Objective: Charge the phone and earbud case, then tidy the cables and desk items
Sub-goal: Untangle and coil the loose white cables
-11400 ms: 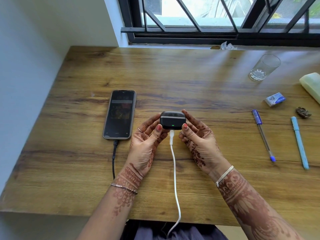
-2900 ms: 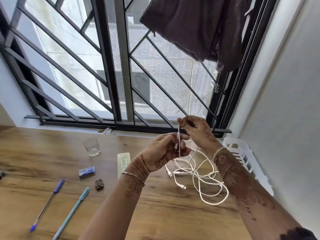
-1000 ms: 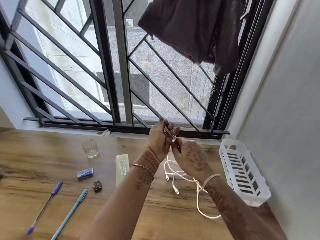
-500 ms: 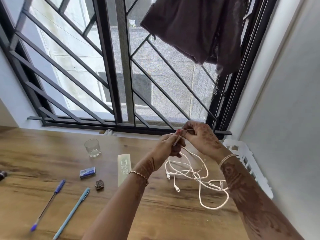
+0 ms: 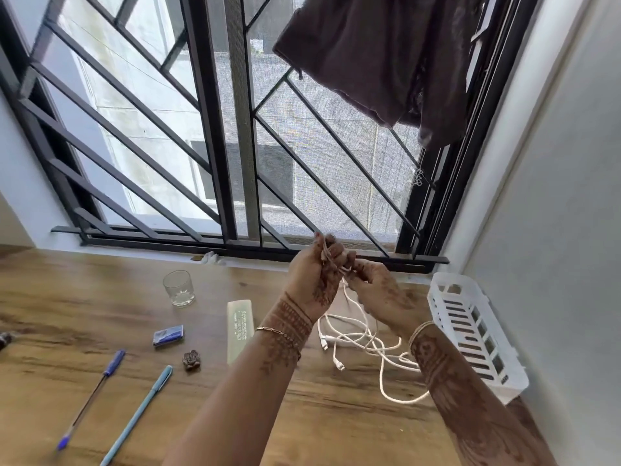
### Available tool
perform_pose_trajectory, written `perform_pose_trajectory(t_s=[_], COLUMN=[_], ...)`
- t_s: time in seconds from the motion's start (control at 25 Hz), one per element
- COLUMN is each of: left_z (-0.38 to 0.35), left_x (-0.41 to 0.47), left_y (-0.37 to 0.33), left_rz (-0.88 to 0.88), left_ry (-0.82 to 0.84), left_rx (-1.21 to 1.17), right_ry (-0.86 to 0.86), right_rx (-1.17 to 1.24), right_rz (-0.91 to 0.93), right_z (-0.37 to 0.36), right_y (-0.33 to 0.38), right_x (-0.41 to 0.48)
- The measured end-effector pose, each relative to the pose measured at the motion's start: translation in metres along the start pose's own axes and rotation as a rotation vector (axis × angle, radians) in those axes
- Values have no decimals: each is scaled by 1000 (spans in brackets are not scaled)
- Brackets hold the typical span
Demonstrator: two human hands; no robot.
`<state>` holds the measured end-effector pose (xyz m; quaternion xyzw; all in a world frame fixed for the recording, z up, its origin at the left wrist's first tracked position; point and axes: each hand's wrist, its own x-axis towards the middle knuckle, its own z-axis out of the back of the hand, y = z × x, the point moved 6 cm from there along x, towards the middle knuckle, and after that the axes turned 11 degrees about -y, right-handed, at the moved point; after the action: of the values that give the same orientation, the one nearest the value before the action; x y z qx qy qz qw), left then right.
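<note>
Above the far right part of the wooden table (image 5: 84, 317), close to the window sill, both hands are raised and almost touch each other. The left hand (image 5: 311, 277) has its fingers curled round some strands of a white cable (image 5: 366, 343), with the back of the hand toward the camera. The right hand (image 5: 381, 294) is just beside it and a little lower, and it pinches the same cable between the thumb and the fingers. How many turns of cable the left hand holds cannot be told.

From the hands the cable hangs down to the table, where the rest of it lies in a loose tangle. Two plugs (image 5: 340, 365) lie at the left side of this tangle. The tangle lies between a pale flat bar (image 5: 239, 326) and a white plastic basket (image 5: 437, 304), which stands against the grey wall (image 5: 554, 230).

To the left of the bar stand a small glass (image 5: 178, 288), a small blue box (image 5: 168, 335) and a little brown thing (image 5: 192, 359). Nearer to the person lie a dark blue pen (image 5: 90, 398) and a light blue pen (image 5: 137, 415), apart from each other. Behind the table is a window with a black grille (image 5: 215, 129), and a dark cloth (image 5: 369, 62) hangs at its upper right.
</note>
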<state>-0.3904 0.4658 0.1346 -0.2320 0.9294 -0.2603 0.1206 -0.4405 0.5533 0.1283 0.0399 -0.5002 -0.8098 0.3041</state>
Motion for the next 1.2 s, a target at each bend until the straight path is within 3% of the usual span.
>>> perform_pose_trajectory(t_s=[0.16, 0.4, 0.48, 0.6, 0.76, 0.88, 1.2], left_z=[3, 15, 24, 36, 36, 36, 27], left_x=[13, 25, 27, 25, 11, 2, -2], left_y=[-1, 1, 11, 24, 33, 32, 15], left_rz=[-160, -623, -618, -492, -114, 51, 180], left_ry=[-105, -88, -66, 15, 119, 141, 68], left_rx=[143, 1076, 1318, 1461, 1221, 979, 200], right_ry=[18, -57, -112, -167, -166, -153, -60], right_rx=[-75, -111, -147, -138, -26, 46, 44], right_rz=[5, -16, -27, -56, -79, -73, -100], right_z=[-7, 9, 17, 28, 30, 25, 17], right_y=[-3, -9, -12, -18, -27, -38, -87], right_x=[-12, -12, -8, -3, -4, -5, -12])
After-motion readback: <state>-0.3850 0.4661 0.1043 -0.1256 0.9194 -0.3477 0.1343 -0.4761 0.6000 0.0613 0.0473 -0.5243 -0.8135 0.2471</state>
